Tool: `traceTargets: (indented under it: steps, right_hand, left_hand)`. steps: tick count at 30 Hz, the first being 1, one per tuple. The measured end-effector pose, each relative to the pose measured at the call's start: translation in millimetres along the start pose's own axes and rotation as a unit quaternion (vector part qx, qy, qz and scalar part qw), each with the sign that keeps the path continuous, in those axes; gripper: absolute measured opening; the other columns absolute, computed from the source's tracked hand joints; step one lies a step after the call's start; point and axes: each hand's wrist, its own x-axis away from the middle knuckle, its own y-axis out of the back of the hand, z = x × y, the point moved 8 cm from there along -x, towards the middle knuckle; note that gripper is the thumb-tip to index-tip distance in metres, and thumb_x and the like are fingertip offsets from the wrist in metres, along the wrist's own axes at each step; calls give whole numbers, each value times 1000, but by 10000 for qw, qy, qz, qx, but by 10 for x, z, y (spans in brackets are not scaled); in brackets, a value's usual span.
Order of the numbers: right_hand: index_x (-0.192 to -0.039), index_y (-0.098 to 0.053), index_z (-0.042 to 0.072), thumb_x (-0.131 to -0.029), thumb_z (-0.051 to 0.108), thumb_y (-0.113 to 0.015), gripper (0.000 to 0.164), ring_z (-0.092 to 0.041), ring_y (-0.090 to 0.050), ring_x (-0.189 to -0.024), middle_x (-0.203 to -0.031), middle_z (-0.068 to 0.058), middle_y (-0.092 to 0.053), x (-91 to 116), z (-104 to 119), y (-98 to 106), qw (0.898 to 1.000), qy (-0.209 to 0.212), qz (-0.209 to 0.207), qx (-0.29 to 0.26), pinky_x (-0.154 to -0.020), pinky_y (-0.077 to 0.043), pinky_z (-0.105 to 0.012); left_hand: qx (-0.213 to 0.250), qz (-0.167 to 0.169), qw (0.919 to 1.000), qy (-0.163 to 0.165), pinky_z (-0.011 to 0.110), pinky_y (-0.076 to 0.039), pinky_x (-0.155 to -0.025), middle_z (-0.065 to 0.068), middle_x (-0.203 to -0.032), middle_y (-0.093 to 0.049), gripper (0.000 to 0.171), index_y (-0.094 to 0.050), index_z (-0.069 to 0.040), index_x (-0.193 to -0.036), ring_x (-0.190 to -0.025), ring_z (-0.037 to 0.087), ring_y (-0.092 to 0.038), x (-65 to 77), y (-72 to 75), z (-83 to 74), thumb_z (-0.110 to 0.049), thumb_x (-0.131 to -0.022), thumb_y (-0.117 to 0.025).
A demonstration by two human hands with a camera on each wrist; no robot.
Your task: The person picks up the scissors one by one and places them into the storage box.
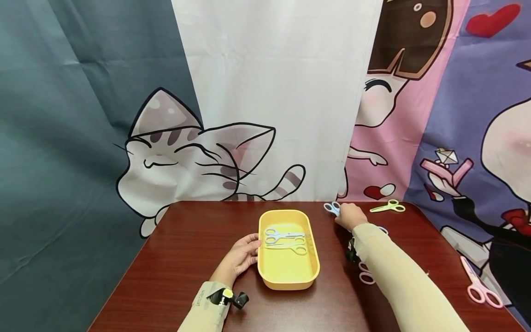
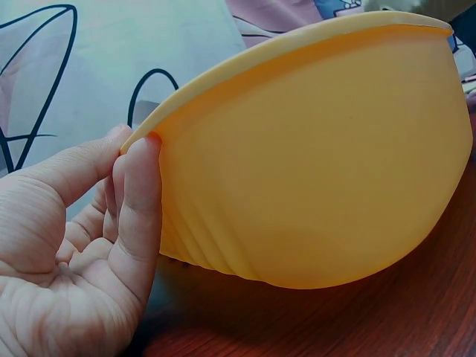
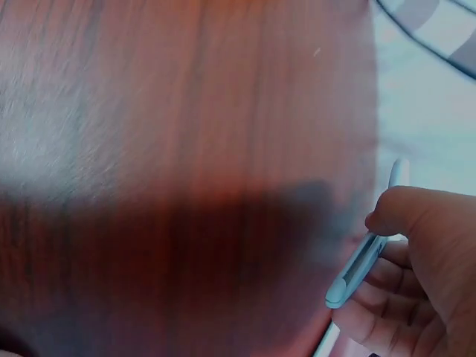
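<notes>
My left hand (image 1: 244, 256) pinches the left rim of a yellow plastic tray (image 1: 288, 285). In the left wrist view, thumb and fingers of the left hand (image 2: 82, 245) meet at the edge of the tray (image 2: 312, 156). Inside the tray lie blue scissors (image 1: 274, 237) and yellow-green scissors (image 1: 298, 249), side by side. Toward the back of the table, my right hand (image 1: 350, 216) grips another pair of blue scissors (image 1: 332, 208), whose handle loops stick out to its left. Up close, the right hand (image 3: 424, 253) holds these scissors (image 3: 355, 274) between thumb and fingers.
Green scissors (image 1: 389, 206) lie at the back right of the brown table (image 1: 182, 249). A blue handle (image 1: 383, 229) and pink scissors (image 1: 366, 274) are partly covered by the right sleeve. More pink scissors (image 1: 480, 286) lie at the right edge. A printed curtain (image 1: 265, 92) hangs behind.
</notes>
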Motion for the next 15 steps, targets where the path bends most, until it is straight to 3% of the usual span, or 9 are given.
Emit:
traceTargets:
  steps: [8,15]
  right_hand:
    - [-65,-59,11,-81,16,-69,20,-22,-48,-58,-61,-1,-54,30,704,300,9956,921,-165,3,-55,-42,-37]
    - [-67,-61,15,-82,17,-70,17,-18,-49,-59,-62,3,-54,156,1262,328,9856,1672,-208,111,-57,-43,-33]
  left_hand:
    - [-28,-31,9999,-96,21,-56,-57,3,-90,-67,20,-47,-3,-122,-67,6,-63,-11,9,-22,1,-103,-52]
    - [-89,-41,9999,-101,20,-56,-57,1,-87,-65,18,-49,-5,-119,-65,5,-61,1,3,-1,1,-102,-52]
